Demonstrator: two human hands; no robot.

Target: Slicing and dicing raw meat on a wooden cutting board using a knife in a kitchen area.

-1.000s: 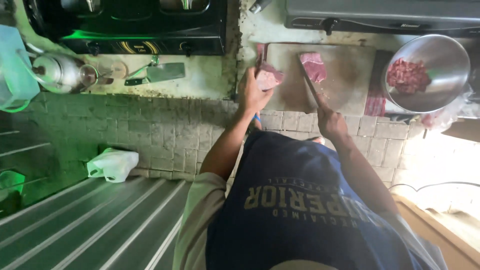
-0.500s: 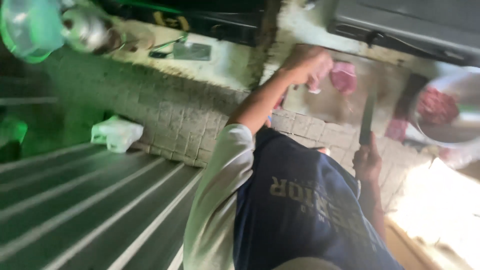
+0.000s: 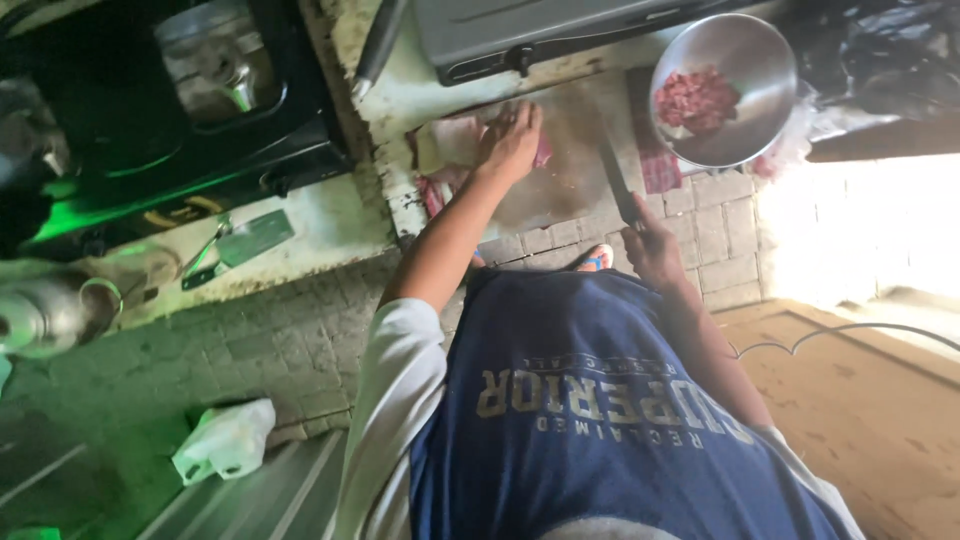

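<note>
Meat (image 3: pixel 450 145), a pale pink slab, lies on the wooden cutting board (image 3: pixel 570 170) at the counter's edge, just left of my left hand (image 3: pixel 510 140), which rests flat on it with the fingers laid close together and pointing away from me. I judge the slab soft and wet, likely slippery, floppy rather than stiff, and light enough for one hand; pressing down with a flat palm, or curling the fingertips over its top near the cut edge, looks like the surest hold, since a pinch at a corner would probably let it slide or stretch. My right hand (image 3: pixel 655 245) is closed around the handle of a knife (image 3: pixel 618 185), its dark blade angled up over the board, apart from the meat. Beyond the board to the right sits a metal bowl (image 3: pixel 745 60) holding red chopped pieces (image 3: pixel 695 98).
</note>
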